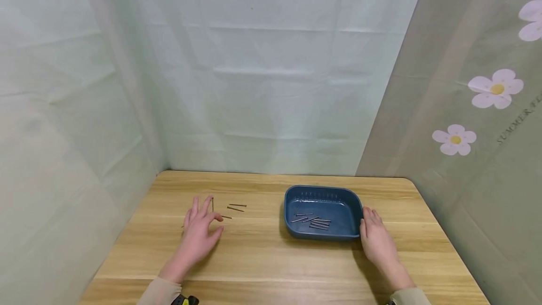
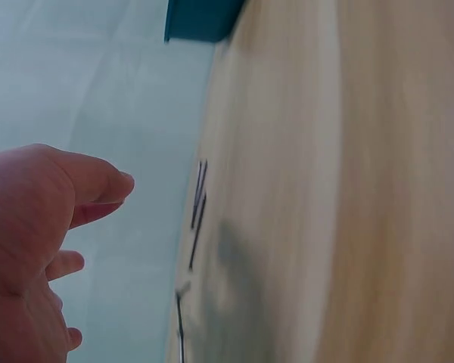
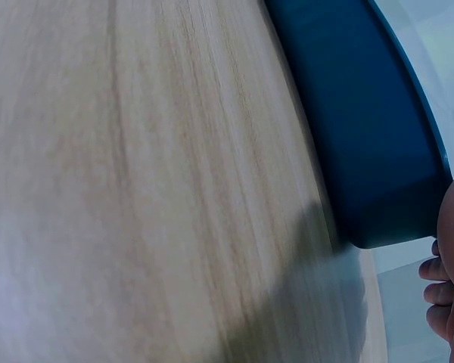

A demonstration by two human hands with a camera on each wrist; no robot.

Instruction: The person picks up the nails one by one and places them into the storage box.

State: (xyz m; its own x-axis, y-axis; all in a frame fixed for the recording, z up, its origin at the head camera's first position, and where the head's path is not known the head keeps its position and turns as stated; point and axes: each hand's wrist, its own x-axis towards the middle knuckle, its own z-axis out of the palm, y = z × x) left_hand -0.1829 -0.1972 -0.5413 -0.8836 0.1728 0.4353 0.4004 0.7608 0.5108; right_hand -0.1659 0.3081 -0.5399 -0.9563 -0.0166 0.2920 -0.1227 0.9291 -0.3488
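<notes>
My left hand [image 1: 199, 234] hovers over the left part of the table, fingers spread and bent a little, holding nothing. Close to its fingers lie several loose nails: one upright in the head view [image 1: 212, 204], a slanted nail [image 1: 227, 217] by the index finger, and a pair of nails [image 1: 235, 209] further right. In the left wrist view, thin dark nails [image 2: 197, 231] lie below the hand, apart from it. With fingers extended, my right hand [image 1: 378, 239] touches the right wall of a blue plastic basket [image 1: 323, 237]. Several nails [image 1: 319, 224] lie inside the basket.
The light wood table [image 1: 262, 267] is bordered by a pale fabric curtain [image 1: 271, 107] behind and at the left. A grey-green curtain with white flowers [image 1: 455, 140] hangs at the right. The basket's dark outer wall [image 3: 371, 128] fills much of the right wrist view's upper right.
</notes>
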